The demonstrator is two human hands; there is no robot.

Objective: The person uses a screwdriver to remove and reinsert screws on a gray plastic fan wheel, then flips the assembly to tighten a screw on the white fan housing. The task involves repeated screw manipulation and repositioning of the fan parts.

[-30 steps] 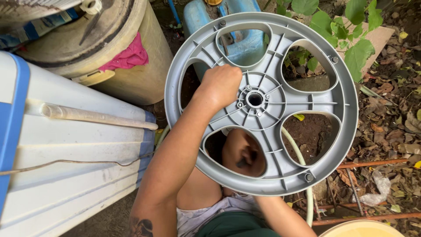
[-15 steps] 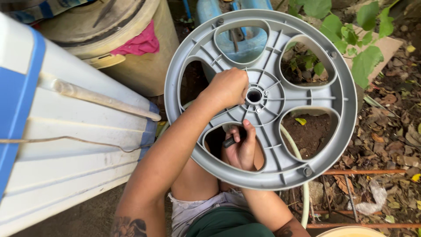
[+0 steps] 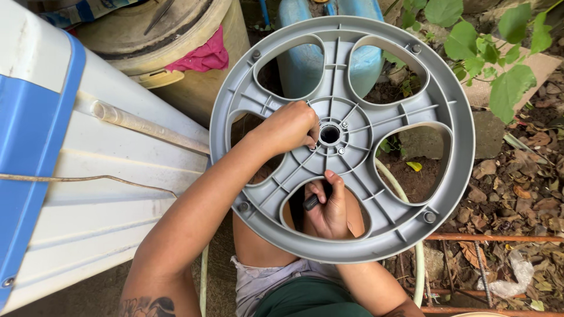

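Note:
A large grey plastic wheel point(image 3: 446, 117) with several oval cut-outs is held up in front of me over my knee. My left hand point(image 3: 288, 126) grips a spoke right beside the central hub hole point(image 3: 329, 134), fingers curled at the hub. My right hand point(image 3: 328, 205) comes up from behind through the lower cut-out; its fingers are closed around a small dark tool handle point(image 3: 311, 201), with the thumb resting on the spoke above.
A white and blue appliance casing point(image 3: 88, 176) lies on its side at left with a clear hose point(image 3: 147, 126) along it. A tan drum point(image 3: 176, 53) with a pink cloth point(image 3: 202, 57) stands behind. Blue containers point(image 3: 302, 64), leaves, rusty rods point(image 3: 499, 238) and leaf litter lie right.
My right hand has risen through the lower cut-out and now shows a dark tool. The wheel has shifted slightly right and down in view; my left hand stays near the hub.

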